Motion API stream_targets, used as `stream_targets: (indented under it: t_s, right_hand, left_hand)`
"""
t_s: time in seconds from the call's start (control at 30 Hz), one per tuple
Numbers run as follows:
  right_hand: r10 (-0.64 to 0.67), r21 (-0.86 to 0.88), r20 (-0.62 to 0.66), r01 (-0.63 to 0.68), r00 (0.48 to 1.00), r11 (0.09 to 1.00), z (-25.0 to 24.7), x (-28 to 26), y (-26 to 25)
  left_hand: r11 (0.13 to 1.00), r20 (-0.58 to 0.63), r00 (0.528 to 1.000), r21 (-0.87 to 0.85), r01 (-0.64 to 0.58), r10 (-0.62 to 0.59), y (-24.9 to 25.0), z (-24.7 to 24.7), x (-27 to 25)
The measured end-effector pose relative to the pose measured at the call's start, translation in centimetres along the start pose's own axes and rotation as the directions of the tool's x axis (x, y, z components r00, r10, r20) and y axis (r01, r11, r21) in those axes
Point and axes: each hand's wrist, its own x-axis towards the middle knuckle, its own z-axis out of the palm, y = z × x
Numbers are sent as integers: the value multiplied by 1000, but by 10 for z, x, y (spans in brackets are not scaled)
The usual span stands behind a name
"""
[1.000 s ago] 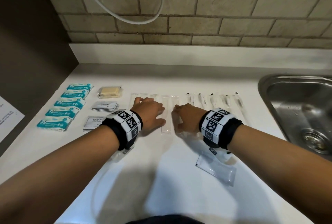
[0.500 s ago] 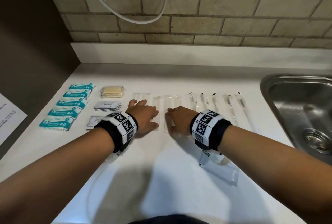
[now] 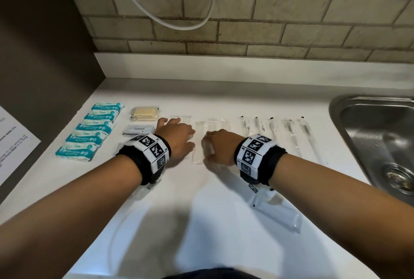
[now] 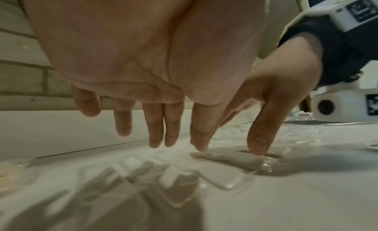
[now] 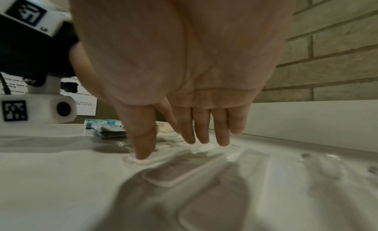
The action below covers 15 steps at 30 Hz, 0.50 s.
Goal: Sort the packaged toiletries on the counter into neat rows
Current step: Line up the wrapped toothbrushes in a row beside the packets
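Observation:
Both hands lie palm down over a row of clear plastic sleeves [image 3: 198, 142] on the white counter [image 3: 224, 222]. My left hand [image 3: 177, 137] spreads straight fingers above the left sleeves; its thumb tip touches one sleeve [image 4: 227, 158]. My right hand [image 3: 220, 144] also has straight fingers, and its thumb presses on the near end of a sleeve [image 5: 147, 161]. Teal packets [image 3: 89, 132] form a column at far left. Beside them lie yellow sachets [image 3: 144, 114] and white toothpaste sachets [image 3: 139, 130]. Wrapped toothbrushes [image 3: 289, 130] stand in a row to the right.
A loose clear sleeve [image 3: 277, 216] lies near the front under my right wrist. A steel sink [image 3: 380, 142] opens at the right. A brick wall [image 3: 246, 21] with a white hose [image 3: 179, 23] backs the counter. A printed sheet [image 3: 13, 144] hangs on the dark left panel.
Both hands slid slightly left along the row of clear sleeves and stay flat over them. The other rows have not moved.

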Motion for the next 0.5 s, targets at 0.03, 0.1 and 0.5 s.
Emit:
stream_targets:
  t_s: [0.03, 0.1, 0.5]
  right_hand:
    - [1, 17, 1, -1, 1000, 1000, 0, 5, -4]
    - [-1, 20, 11, 1, 1000, 1000, 0, 13, -11]
    - [-19, -109, -66, 12, 998, 994, 9, 40, -44]
  left_hand:
    - [1000, -6, 1000, 4, 16, -16, -5, -2, 0]
    - [999, -9, 999, 13, 48, -48, -15, -3, 0]
    - [979, 125, 990, 202, 40, -66, -38, 6, -8]
